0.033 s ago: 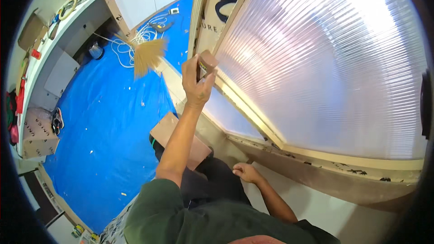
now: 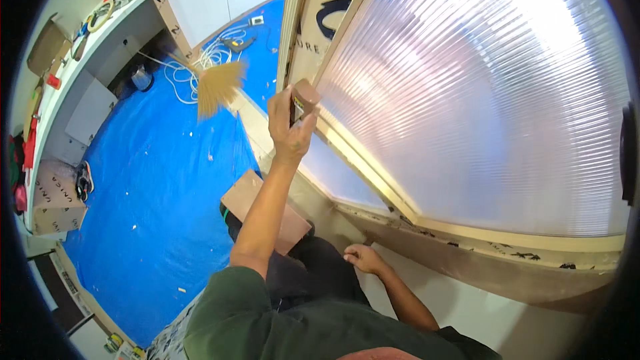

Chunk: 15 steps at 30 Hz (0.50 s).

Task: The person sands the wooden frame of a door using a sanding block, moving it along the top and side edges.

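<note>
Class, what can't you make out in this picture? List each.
All in the head view:
Brown block: one side, covered by the left hand.
Brown slab: its middle, behind the left forearm.
Right hand: its inside, hidden by its curl.
Ribbed panel: what lies beyond, blurred.

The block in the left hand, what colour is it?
The block is brown with a darker side; the head view shows it best.
</note>
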Available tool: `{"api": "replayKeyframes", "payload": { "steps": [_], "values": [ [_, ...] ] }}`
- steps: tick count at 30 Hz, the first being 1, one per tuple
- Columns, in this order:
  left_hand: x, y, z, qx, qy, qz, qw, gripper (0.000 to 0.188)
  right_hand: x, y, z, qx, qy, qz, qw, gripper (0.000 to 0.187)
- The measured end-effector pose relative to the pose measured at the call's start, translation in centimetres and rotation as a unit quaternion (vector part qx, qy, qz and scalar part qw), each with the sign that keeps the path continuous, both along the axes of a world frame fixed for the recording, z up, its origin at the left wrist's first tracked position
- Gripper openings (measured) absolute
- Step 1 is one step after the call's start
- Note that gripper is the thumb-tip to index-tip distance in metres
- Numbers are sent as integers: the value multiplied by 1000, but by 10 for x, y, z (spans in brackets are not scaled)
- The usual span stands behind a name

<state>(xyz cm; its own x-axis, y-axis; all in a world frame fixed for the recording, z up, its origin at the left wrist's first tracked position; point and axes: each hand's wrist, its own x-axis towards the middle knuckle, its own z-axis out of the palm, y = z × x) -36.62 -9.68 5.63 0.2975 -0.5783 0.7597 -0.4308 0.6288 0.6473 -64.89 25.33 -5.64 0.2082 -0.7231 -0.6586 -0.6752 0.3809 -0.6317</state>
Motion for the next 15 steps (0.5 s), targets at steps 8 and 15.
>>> {"api": "replayKeyframes", "payload": {
  "steps": [8,15],
  "values": [
    [0,-14,24,-36,32,-15,999,73,-22,-9,0,36,34,7,999,35],
    [-1,-26,76,-89,34,-4,995,75,-30,-10,-5,18,38,1,999,34]
  ]
}}
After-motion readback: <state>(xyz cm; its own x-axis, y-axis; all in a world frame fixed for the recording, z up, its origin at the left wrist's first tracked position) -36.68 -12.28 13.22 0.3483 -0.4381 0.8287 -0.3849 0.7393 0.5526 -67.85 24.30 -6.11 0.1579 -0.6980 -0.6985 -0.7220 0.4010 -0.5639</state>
